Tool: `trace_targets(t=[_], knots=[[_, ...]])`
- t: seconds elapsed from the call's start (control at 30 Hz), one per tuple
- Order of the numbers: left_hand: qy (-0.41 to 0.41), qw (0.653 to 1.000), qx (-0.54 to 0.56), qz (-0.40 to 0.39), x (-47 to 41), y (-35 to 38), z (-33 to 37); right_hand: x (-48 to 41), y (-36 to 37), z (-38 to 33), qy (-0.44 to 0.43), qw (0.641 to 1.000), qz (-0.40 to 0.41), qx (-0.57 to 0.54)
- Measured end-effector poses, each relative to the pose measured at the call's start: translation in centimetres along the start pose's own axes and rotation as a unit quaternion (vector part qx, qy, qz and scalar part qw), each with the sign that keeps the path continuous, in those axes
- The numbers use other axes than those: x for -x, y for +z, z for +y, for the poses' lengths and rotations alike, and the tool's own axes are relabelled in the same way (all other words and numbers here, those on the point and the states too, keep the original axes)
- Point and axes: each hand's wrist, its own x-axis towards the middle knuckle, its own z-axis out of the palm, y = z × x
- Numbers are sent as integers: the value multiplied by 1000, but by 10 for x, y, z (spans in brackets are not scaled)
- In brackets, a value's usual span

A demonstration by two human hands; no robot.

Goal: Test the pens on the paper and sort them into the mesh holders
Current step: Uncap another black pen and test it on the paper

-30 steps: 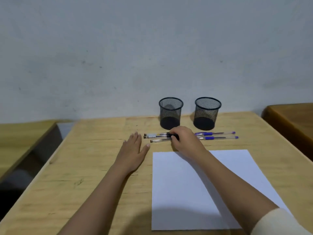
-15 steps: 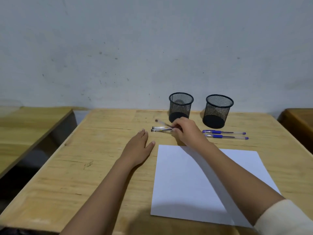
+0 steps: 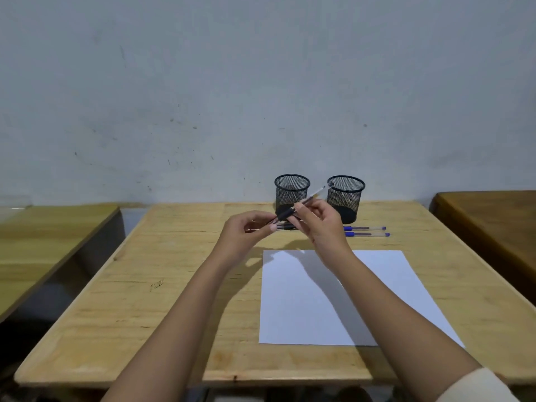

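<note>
One wooden table [image 3: 174, 314], scuffed grey wall [image 3: 261, 82]

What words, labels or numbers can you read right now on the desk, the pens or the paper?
No text is readable.
The scribble on the table: too blurred to read.
The raised pen and the blue pens: any print is too small to read.
The paper: blank.

cream sleeve [image 3: 478, 387], bare forearm [image 3: 406, 309]
</note>
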Motion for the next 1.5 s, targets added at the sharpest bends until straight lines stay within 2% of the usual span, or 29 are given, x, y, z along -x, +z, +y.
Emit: trace_targets(t=[0.13, 0.37, 0.57, 0.73, 0.93, 1.0, 1.1, 1.13, 1.23, 1.33, 1.5], knots=[[5, 999, 38, 31, 2, -2, 3, 3, 2, 0, -1, 999, -21, -34], [24, 998, 51, 32, -5, -6, 7, 1, 2, -6, -15, 995, -99, 26], [18, 999, 44, 5, -9, -6, 6, -3, -3, -7, -22, 995, -94, 15], [16, 998, 55, 14, -12, -1, 5, -7, -5, 0, -59, 990, -81, 100], [1, 999, 37, 2, -14, -2, -5, -13, -11, 7, -25, 991, -83, 105], [-2, 999, 34, 28, -13, -13, -10, -16, -20, 5, -40, 994, -46, 94], [-38, 988, 62, 134, -13, -63, -23, -24, -59, -10, -34, 998, 43, -25], [-51, 986, 49, 148, -12, -78, -29, -25, -69, -14, -31, 997, 54, -36], [-91, 987, -25, 127, -8, -81, -42, -25, -68, -3, -10, 999, 47, 1], [-129, 984, -9, 125, -1, -54, -59, -22, -51, 19, 15, 1000, 24, 10], [-78, 977, -175, 94, -1, -45, -82, -24, -44, 31, 33, 998, 24, 39]])
